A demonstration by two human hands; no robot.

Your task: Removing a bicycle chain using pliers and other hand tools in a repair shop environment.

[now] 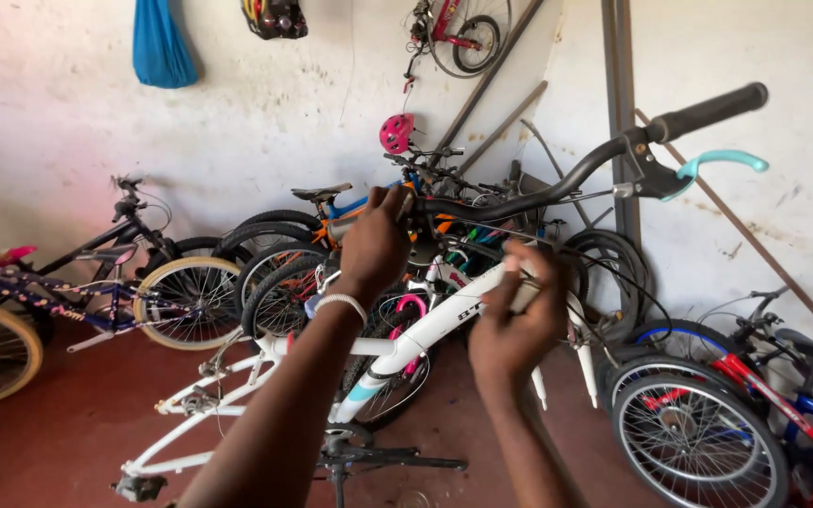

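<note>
Left hand (374,246) covers handlebar (557,183) end; right hand (512,325) hides small held object; red-blue bike (783,395) cut off.

Pink helmet (395,133), blue bag (161,44), perhaps cloth

Two bare arms reach up and away from the viewer, side by side. The left hand (374,246), a pale bangle at its wrist, is raised farther and higher, fingers curled closed in a grasp. The right hand (512,325) sits nearer and lower, fingers bent together in a pinch.
</note>
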